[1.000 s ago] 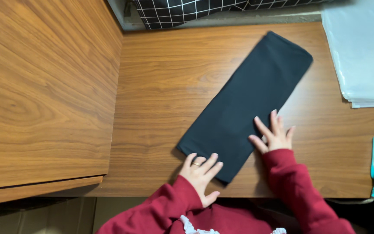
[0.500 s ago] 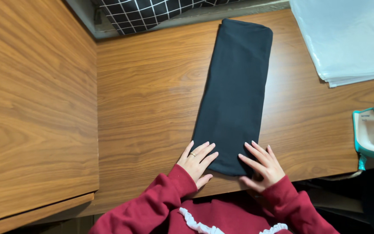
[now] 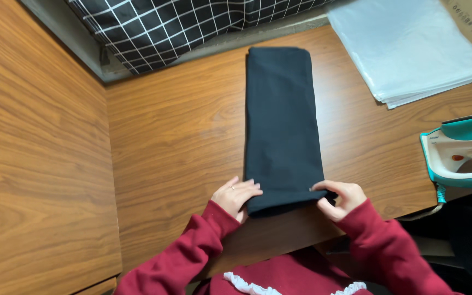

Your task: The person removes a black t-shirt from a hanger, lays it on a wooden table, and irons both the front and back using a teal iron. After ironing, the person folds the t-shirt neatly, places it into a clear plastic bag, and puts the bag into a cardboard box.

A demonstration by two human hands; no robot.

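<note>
A long black folded cloth (image 3: 281, 125) lies lengthwise on the wooden table (image 3: 181, 136), its near end at the table's front edge. My left hand (image 3: 236, 196) grips the near left corner of the cloth, fingers curled over its edge. My right hand (image 3: 338, 198) pinches the near right corner between thumb and fingers. Both arms wear dark red sleeves.
A stack of clear plastic sheets (image 3: 411, 49) lies at the back right. A teal and white iron (image 3: 462, 150) stands at the right edge. A wooden side panel (image 3: 34, 164) rises on the left. Black and white checked fabric (image 3: 181, 24) hangs behind the table.
The cloth now lies straight rather than slanted in view. Both hands went from flat on the cloth's near end to gripping its two near corners.
</note>
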